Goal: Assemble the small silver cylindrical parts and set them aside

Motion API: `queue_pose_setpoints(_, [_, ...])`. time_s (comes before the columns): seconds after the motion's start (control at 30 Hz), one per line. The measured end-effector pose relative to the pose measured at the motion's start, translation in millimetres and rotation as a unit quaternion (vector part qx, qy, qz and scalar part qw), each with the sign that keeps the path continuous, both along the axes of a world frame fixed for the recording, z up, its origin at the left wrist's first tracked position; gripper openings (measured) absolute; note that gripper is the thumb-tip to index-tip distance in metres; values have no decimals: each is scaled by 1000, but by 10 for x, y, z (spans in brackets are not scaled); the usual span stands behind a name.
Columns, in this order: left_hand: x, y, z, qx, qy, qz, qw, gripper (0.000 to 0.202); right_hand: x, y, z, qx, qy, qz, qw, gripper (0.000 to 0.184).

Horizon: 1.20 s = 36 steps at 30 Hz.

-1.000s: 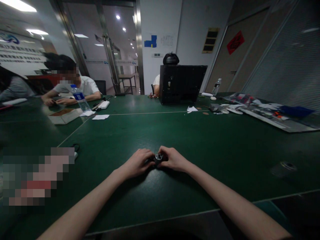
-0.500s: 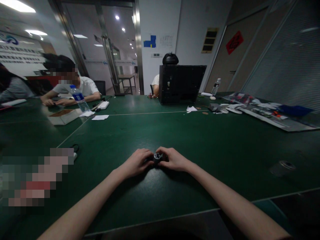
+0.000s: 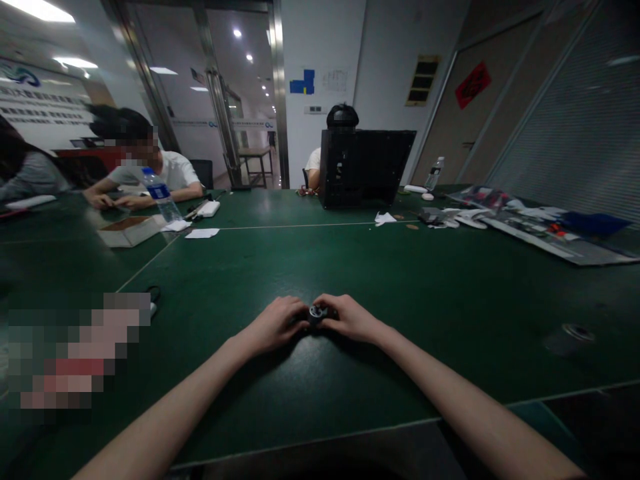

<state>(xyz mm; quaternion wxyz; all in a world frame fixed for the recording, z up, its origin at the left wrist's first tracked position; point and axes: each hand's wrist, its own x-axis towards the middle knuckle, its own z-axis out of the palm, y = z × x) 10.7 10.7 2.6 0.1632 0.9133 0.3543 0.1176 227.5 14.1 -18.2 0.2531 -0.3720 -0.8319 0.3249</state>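
Note:
A small dark cylindrical part [image 3: 316, 313] with a round metal-rimmed hole on top sits low over the green table, close to its surface. My left hand [image 3: 276, 324] grips it from the left with curled fingers. My right hand [image 3: 349, 318] closes on it from the right, and the fingertips of both hands nearly meet around it. The fingers hide most of its sides, and I cannot tell whether it touches the table.
The green table [image 3: 450, 293] spans the view, with a cable grommet [image 3: 577, 332] at right and a pixelated object [image 3: 75, 353] at left. A seated person [image 3: 150, 177], a water bottle [image 3: 159, 195], a black computer case [image 3: 365, 167] and papers stand farther off.
Both hands keep their hold on the part in the same place. Only the view shifts very slightly.

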Motion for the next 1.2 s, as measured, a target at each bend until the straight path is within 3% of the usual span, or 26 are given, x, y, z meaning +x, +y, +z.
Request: queue_pose_setpoints(1.2, [-15,-1,14,-14,-6,1,1000,23,16,-52,77,15,-38,9,999,32])
